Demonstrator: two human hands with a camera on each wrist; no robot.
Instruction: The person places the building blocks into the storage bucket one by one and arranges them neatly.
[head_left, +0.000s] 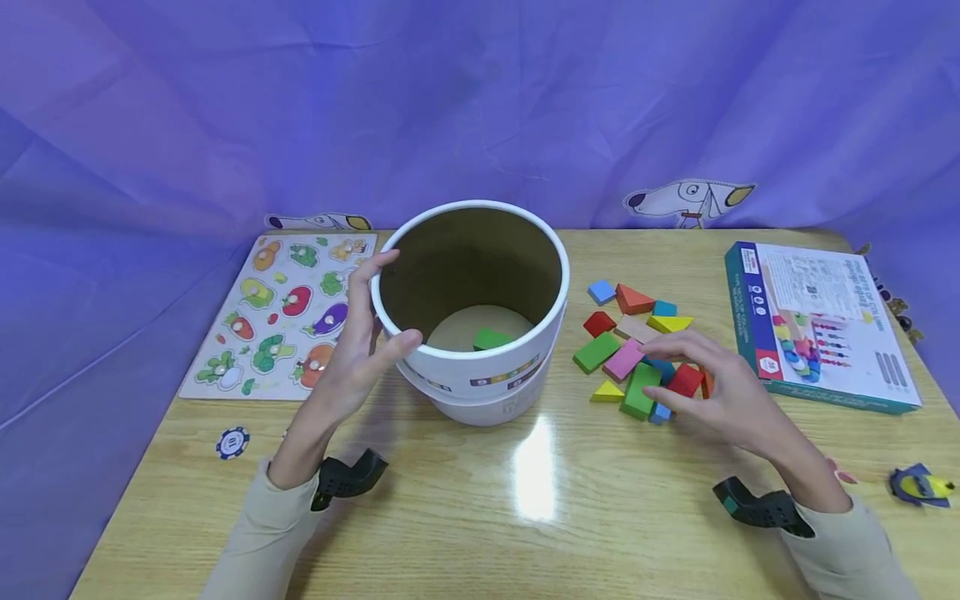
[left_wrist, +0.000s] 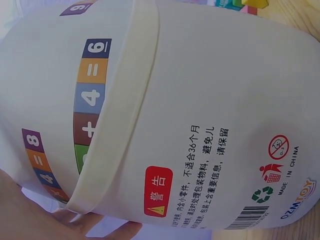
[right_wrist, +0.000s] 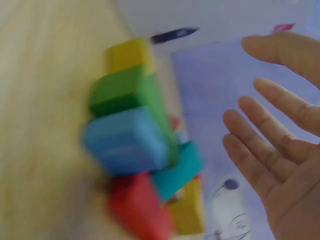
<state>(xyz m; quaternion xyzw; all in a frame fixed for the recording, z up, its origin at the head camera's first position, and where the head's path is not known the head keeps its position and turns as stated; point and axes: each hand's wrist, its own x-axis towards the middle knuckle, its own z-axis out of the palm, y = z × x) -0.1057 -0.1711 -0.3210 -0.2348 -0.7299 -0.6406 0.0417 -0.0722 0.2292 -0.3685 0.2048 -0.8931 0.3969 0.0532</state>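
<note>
A white bucket [head_left: 498,410] stands upright on the table, with a green block [head_left: 491,338] lying inside. My left hand [head_left: 347,367] holds it at the left of the rim, thumb toward the front and index finger farther back. Sums and a warning label are printed on its side [left_wrist: 215,90]. To the right lies a heap of coloured blocks, including a pink block [head_left: 624,360], a green block [head_left: 640,392] and a red block [head_left: 686,380]. Over the heap's right edge hovers my right hand [head_left: 720,396], thumb and fingers spread apart and nothing between them.
A vegetable puzzle board [head_left: 213,385] lies left of the bucket, with a poker chip [head_left: 232,442] in front. A flat toy box [head_left: 870,350] is at the right. Near the right edge sits a small yellow-and-blue toy [head_left: 921,485]. A purple curtain [head_left: 480,100] hangs behind the table.
</note>
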